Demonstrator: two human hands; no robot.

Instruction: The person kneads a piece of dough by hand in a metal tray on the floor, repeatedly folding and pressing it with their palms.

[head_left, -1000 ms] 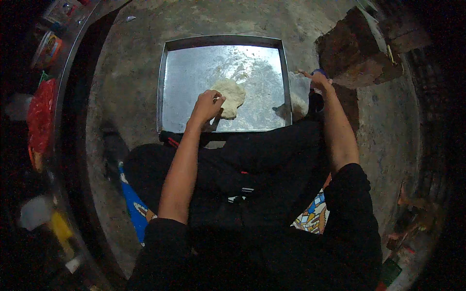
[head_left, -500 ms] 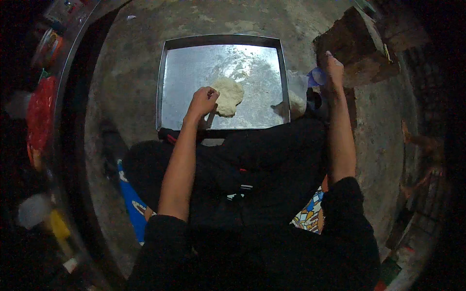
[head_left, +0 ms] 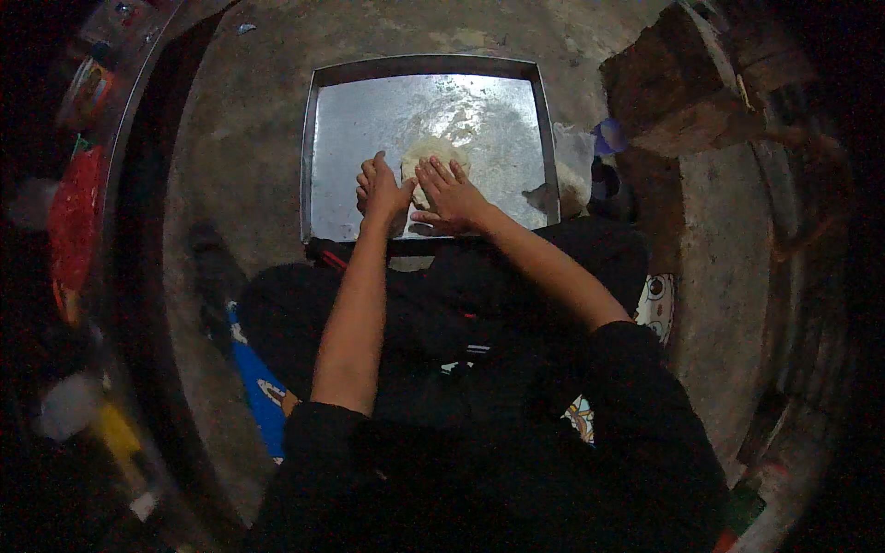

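- Head view, far left: a red plastic bag (head_left: 76, 212) lies along the dim edge, below a round container (head_left: 89, 92) with an orange and white side; a yellow item (head_left: 118, 431) sits lower down, too blurred to identify.
- Next, a blue patterned piece (head_left: 256, 396) shows beside the person's left thigh.
- A shallow metal tray (head_left: 355, 111) with raised walls rests in front of the person's dark-clothed legs.
- Within it, the left hand (head_left: 380, 189) is spread, its fingers loosely bent and the thumb reaching out to the left edge of the dough; nothing is pinched in it.
- The dough (head_left: 435, 147), pale and roughly round, lies flat on the tray floor near the middle, partly covered.
- The right hand (head_left: 452, 195) lies palm down over the dough's near right part, fingers spread and pointing away from the person, thumb out to the left.
- Just beyond the tray's right wall stands a clear plastic bag (head_left: 572, 170) with pale contents, next to a purple-blue item (head_left: 610, 135).
- Farther right is a large brown block (head_left: 668, 83).
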